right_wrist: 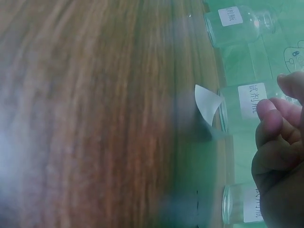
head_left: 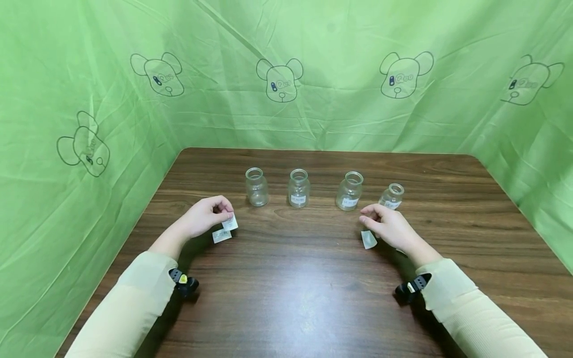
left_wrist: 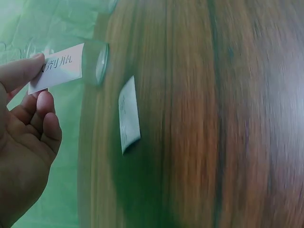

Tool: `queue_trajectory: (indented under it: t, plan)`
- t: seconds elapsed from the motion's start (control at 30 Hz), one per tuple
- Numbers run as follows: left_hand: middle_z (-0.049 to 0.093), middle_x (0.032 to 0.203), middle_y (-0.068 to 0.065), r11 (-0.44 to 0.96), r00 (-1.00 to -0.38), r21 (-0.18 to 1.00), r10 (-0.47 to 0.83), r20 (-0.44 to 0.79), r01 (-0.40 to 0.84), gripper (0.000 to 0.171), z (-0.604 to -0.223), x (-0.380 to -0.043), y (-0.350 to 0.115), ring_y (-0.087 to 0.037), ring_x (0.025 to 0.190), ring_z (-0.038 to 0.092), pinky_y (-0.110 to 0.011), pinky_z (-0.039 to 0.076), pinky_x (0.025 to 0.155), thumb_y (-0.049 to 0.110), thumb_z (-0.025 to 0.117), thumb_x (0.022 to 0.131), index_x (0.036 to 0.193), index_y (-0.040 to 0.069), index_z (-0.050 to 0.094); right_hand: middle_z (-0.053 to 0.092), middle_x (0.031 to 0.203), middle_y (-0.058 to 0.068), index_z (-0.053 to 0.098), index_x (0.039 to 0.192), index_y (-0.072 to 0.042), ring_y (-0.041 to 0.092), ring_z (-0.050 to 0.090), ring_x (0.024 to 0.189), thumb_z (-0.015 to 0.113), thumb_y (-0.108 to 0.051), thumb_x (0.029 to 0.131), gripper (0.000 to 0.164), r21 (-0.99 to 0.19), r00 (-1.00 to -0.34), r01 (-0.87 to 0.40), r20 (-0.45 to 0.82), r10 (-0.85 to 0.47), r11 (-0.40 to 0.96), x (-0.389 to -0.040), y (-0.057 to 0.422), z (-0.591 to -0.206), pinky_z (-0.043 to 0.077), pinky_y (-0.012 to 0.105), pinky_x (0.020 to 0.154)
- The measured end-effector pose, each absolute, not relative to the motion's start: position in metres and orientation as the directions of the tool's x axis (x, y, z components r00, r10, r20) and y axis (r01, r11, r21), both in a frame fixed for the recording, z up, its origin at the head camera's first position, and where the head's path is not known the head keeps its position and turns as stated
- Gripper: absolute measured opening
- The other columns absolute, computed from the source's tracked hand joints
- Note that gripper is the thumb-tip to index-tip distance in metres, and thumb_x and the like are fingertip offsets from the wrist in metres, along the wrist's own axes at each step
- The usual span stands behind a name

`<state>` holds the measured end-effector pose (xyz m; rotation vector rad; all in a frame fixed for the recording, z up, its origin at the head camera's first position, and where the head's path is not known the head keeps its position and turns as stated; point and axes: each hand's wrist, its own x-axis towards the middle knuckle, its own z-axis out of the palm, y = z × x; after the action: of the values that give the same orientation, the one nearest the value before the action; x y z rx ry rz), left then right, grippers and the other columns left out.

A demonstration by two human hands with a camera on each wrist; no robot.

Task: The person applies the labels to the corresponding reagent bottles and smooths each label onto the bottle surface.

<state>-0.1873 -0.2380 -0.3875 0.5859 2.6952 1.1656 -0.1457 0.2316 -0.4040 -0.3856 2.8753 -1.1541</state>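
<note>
My left hand (head_left: 206,216) pinches a small white printed label (left_wrist: 64,66) between thumb and fingers, above the table. Below it, a second printed label (head_left: 222,235) lies on the wood. My right hand (head_left: 387,226) holds nothing; its fingers are loosely bent, near the rightmost glass jar (head_left: 396,190), which it partly hides. Beside that hand on the table is a curled blank piece of paper (head_left: 369,239). Two more jars with white labels, a middle-right jar (head_left: 351,186) and a middle-left jar (head_left: 298,186), stand upright. The leftmost jar (head_left: 257,191) shows no label.
The jars stand in a row along the far part of the brown wooden table (head_left: 286,278), all without lids. A green cloth (head_left: 331,119) with mouse-like drawings hangs behind and at both sides. Another paper scrap (head_left: 400,251) shows partly under the right wrist.
</note>
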Motion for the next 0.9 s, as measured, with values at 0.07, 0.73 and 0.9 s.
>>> queue_trajectory:
  t: [0.07, 0.73, 0.9]
  plan:
    - [0.057, 0.08, -0.002, 0.613, -0.909, 0.732, 0.417, 0.021, 0.299, 0.006, -0.386, -0.188, -0.232, -0.018, 0.078, 0.051, -0.032, 0.041, 0.07, 0.015, 0.065, 0.088, 0.089, 0.011, 0.061, 0.058, 0.074, 0.001, 0.061, 0.11, -0.003, 0.014, 0.053, 0.055, 0.06, -0.028, 0.092, 0.031, -0.682, -0.968, -0.227, 0.079, -0.239, 0.696, -0.146, 0.231, -0.403, 0.044, 0.028, 0.049]
    - [0.056, 0.078, -0.002, 0.468, -0.85, 0.807, 0.521, 0.077, 0.36, 0.007, -0.383, -0.194, -0.17, -0.019, 0.074, 0.052, -0.03, 0.043, 0.065, 0.009, 0.066, 0.085, 0.088, 0.01, 0.059, 0.06, 0.079, 0.001, 0.06, 0.113, -0.005, 0.015, 0.054, 0.056, 0.06, -0.032, 0.092, 0.034, -0.714, -0.964, -0.219, 0.052, -0.262, 0.665, -0.149, 0.216, -0.399, 0.046, 0.031, 0.053]
    - [0.058, 0.081, -0.001, 0.476, -0.837, 0.797, 0.543, 0.065, 0.371, 0.01, -0.381, -0.196, -0.157, -0.018, 0.077, 0.053, -0.031, 0.043, 0.068, 0.01, 0.065, 0.086, 0.096, 0.01, 0.063, 0.059, 0.077, 0.0, 0.06, 0.113, -0.006, 0.014, 0.052, 0.055, 0.06, -0.032, 0.092, 0.033, -0.706, -0.962, -0.229, 0.06, -0.266, 0.67, -0.15, 0.211, -0.398, 0.044, 0.031, 0.052]
